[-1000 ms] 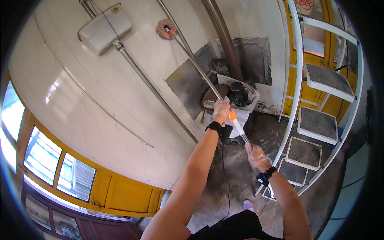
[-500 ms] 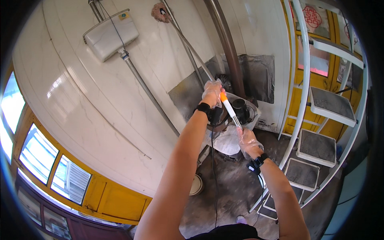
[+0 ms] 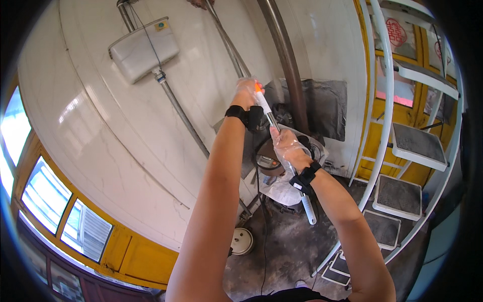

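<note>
Both my hands wear thin clear plastic gloves and grip one long-handled duster (image 3: 268, 115) with a metal pole, a white sleeve and an orange collar. My left hand (image 3: 246, 93), higher up, wraps the pole by the orange collar. Below it, my right hand (image 3: 288, 144) is closed on the metal part of the same pole. The white lower end of the handle shows beneath my right wrist. The duster's fuzzy pinkish-brown head (image 3: 199, 4) is up against the white wall, partly cut off by the upper edge. A black band with a small device sits on each wrist.
A white tank (image 3: 144, 49) hangs on the wall, with a metal pipe running down. A brown pipe (image 3: 287, 60) rises from the stove area (image 3: 271, 163). White step ladder (image 3: 420, 138) stands at right; a round lidded pot (image 3: 242, 241) is on the floor. Yellow-framed windows lie left.
Both hands have moved up and slightly left with the duster. Its head has risen along the wall, mostly out of the picture. The lower handle end has come into sight.
</note>
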A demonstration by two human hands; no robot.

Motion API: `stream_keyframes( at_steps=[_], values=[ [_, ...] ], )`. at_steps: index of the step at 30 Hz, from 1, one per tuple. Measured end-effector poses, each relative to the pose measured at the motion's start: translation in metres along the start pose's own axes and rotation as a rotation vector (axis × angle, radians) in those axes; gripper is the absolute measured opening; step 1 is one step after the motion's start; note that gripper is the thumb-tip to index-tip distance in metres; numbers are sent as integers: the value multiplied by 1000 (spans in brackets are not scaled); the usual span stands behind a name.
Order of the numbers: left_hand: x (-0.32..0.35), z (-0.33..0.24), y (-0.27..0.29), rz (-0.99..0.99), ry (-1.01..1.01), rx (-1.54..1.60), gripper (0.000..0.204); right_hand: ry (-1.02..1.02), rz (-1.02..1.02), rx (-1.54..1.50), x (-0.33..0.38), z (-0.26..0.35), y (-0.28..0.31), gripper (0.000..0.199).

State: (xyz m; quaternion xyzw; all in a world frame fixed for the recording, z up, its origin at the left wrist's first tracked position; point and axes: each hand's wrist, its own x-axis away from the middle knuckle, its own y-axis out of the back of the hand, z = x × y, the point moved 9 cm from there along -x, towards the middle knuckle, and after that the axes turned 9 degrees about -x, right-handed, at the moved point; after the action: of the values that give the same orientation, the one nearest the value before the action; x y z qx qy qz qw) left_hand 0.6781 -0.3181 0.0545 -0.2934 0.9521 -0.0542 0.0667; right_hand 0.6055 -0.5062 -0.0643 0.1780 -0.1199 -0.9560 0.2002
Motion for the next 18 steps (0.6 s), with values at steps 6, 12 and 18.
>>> stream_keyframes(
  at_steps=[6, 12, 18],
  values=[
    [28, 8, 6, 53, -68, 58, 30, 125, 32, 10, 10, -20, -11, 57],
    [81, 12, 14, -45, -63, 66, 33, 271, 32, 22, 43, -9, 9, 49],
    [106, 20, 24, -150, -24, -14, 35, 323, 29, 14, 75, -9, 14, 46]
  ],
)
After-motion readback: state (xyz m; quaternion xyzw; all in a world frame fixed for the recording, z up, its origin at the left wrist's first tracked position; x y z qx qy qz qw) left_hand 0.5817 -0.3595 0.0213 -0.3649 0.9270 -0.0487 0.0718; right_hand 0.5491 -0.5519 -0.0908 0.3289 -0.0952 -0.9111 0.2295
